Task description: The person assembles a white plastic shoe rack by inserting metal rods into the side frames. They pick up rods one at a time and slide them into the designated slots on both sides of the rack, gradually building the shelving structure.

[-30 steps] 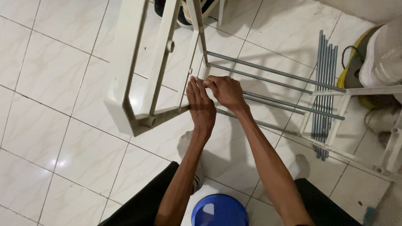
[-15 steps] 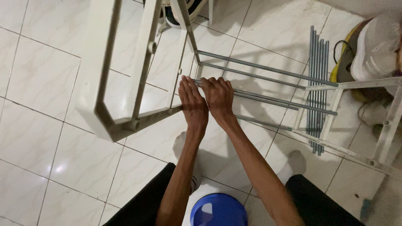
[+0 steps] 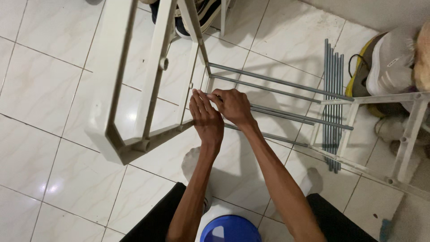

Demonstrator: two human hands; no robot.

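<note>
A white plastic rack frame (image 3: 117,112) stands on the tiled floor at the left, joined by several grey metal rods (image 3: 277,81) to a second white frame (image 3: 358,102) at the right. My left hand (image 3: 206,117) lies flat with straight fingers against the left frame's inner bar. Beside it, my right hand (image 3: 232,105) is closed around the end of one grey rod (image 3: 286,114) where it meets that bar.
A bundle of spare grey rods (image 3: 332,71) lies on the floor at the right. Shoes (image 3: 380,67) sit at the far right, another shoe (image 3: 204,13) at the top. A blue round lid (image 3: 230,229) is between my knees.
My right hand's fingers have curled back around the rod end after lying flatter half a second ago. The view has shifted slightly; both hands stay at the same joint.
</note>
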